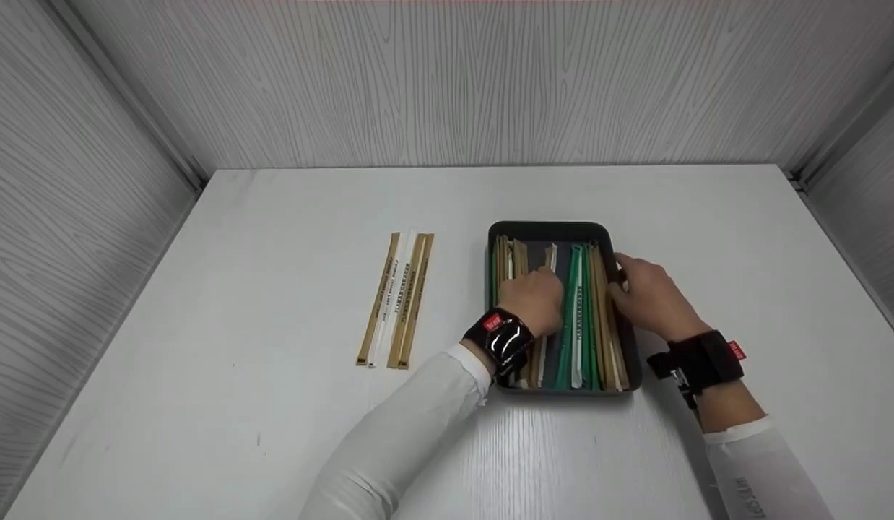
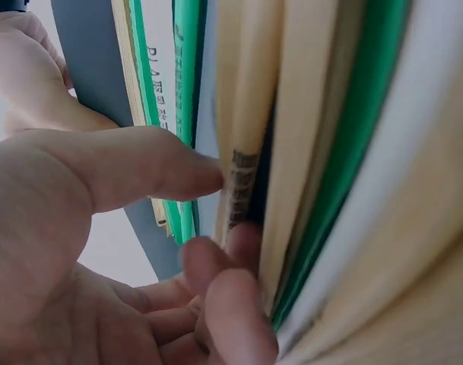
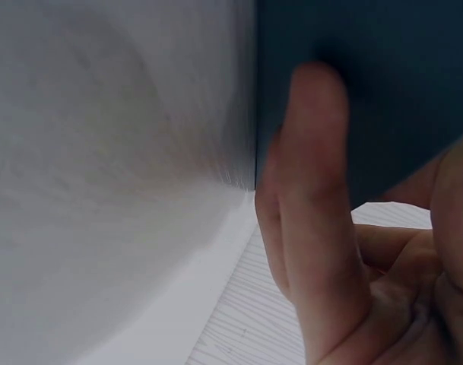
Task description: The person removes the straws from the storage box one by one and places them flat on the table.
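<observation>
Hands work over a dark rectangular plastic tray (image 1: 548, 230) that sits right of centre on the white wood-grain tabletop (image 1: 274, 404), packed lengthwise with long paper-wrapped chopstick sleeves (image 1: 599, 325) in tan, white and green. The left hand (image 1: 534, 302) reaches down into the middle of the tray; in the left wrist view its grip is a pinch, thumb (image 2: 155, 171) and fingertips (image 2: 223, 304) closing on the edge of one tan printed sleeve (image 2: 242, 182) among the others. The right hand (image 1: 653, 296) rests at the tray's right rim, fingers straight and relaxed against the dark wall, grasping nothing; the right wrist view shows one finger (image 3: 307, 198) lying along that wall. Well apart to the left, a small row of tan and white sleeves (image 1: 396, 300) lies side by side on the tabletop, touching one another. Both wrists wear black straps.
</observation>
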The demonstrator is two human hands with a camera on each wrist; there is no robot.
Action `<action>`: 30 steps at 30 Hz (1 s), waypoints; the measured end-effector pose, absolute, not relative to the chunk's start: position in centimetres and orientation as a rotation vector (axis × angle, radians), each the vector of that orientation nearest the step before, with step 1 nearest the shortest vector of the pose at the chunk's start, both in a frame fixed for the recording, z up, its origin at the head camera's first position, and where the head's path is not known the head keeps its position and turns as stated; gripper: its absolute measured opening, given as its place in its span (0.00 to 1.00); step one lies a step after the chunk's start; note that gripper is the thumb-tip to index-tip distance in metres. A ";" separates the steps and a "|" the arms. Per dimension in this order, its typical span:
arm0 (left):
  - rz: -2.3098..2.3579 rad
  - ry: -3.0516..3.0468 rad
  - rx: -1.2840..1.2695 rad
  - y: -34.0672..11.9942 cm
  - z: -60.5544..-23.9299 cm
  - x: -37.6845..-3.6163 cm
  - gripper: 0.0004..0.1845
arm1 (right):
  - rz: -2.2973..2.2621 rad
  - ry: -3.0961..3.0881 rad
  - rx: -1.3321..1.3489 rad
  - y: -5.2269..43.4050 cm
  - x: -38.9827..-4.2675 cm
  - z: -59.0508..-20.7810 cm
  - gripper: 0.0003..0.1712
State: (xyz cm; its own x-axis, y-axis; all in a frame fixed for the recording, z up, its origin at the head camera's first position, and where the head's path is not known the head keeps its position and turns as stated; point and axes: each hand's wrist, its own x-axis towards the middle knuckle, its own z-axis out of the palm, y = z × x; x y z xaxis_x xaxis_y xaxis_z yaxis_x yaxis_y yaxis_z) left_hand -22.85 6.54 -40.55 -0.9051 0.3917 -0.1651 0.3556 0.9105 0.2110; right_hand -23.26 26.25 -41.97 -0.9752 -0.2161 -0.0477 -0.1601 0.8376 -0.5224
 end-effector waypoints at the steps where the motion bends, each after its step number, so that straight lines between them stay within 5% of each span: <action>1: 0.266 2.864 0.567 6.5 -40.6 -22.9 0.08 | -0.813 2.911 -0.297 26.2 -23.3 -42.0 0.31; 14: 0.545 2.794 0.586 5.8 -39.3 -22.3 0.08 | -0.818 2.896 -0.297 26.3 -23.3 -41.9 0.31; 30: 1.009 2.830 0.573 -0.9 -32.3 -21.9 0.14 | -0.831 2.910 -0.294 26.2 -23.2 -42.0 0.31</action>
